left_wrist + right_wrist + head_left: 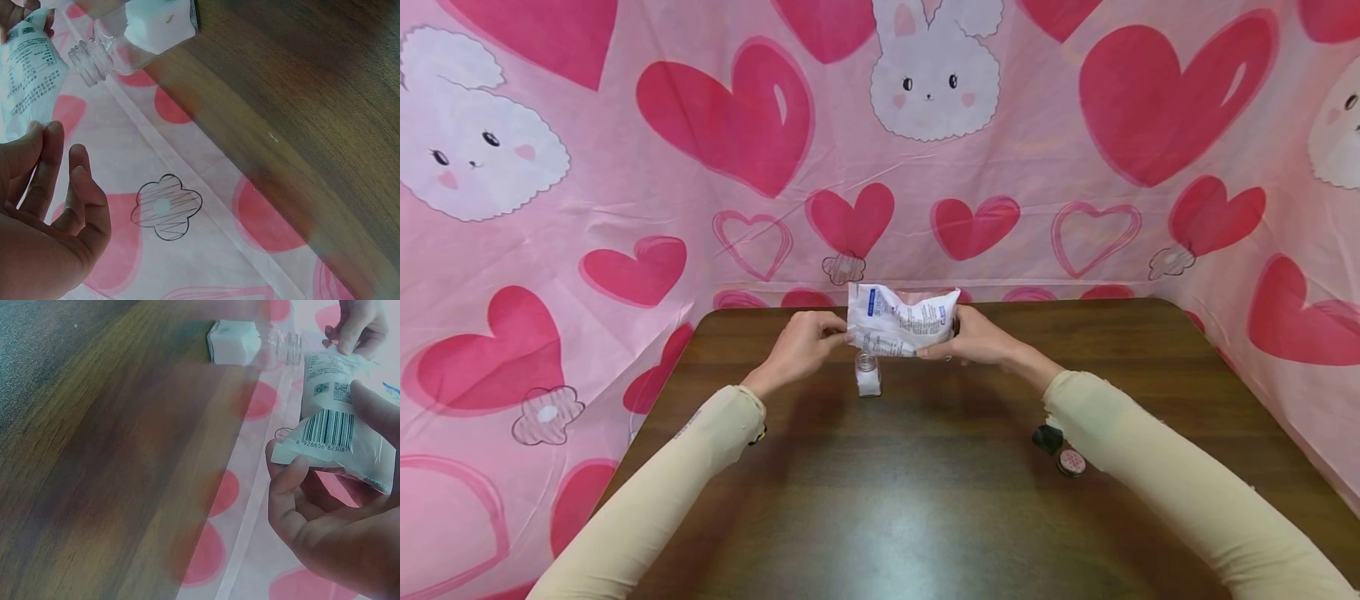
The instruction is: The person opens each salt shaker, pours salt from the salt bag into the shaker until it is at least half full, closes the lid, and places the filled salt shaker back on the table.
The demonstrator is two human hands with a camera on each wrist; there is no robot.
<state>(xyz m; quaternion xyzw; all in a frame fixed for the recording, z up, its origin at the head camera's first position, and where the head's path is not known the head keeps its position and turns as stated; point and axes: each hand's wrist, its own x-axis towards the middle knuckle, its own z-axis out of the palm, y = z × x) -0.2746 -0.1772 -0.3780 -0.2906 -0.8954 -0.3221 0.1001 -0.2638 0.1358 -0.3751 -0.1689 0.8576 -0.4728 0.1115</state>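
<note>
A white printed plastic bag (898, 323) is held sideways above a small clear glass jar (868, 377). My right hand (981, 335) grips the bag's right end, with the thumb on its front near a barcode (327, 430). At the bag's left edge, my left hand (805, 340) pinches the corner between thumb and index finger; its other fingers curl loosely in the left wrist view. The square jar stands upright on the table without a lid, and white powder (234, 344) fills its lower part. Whether powder is flowing from the bag cannot be seen.
Near my right forearm lie a round lid (1071, 462) with a pink perforated top and a small black object (1047, 439) of unclear kind. The dark wooden table (880, 500) reaches back to a pink cloth (925, 167) printed with hearts and rabbits.
</note>
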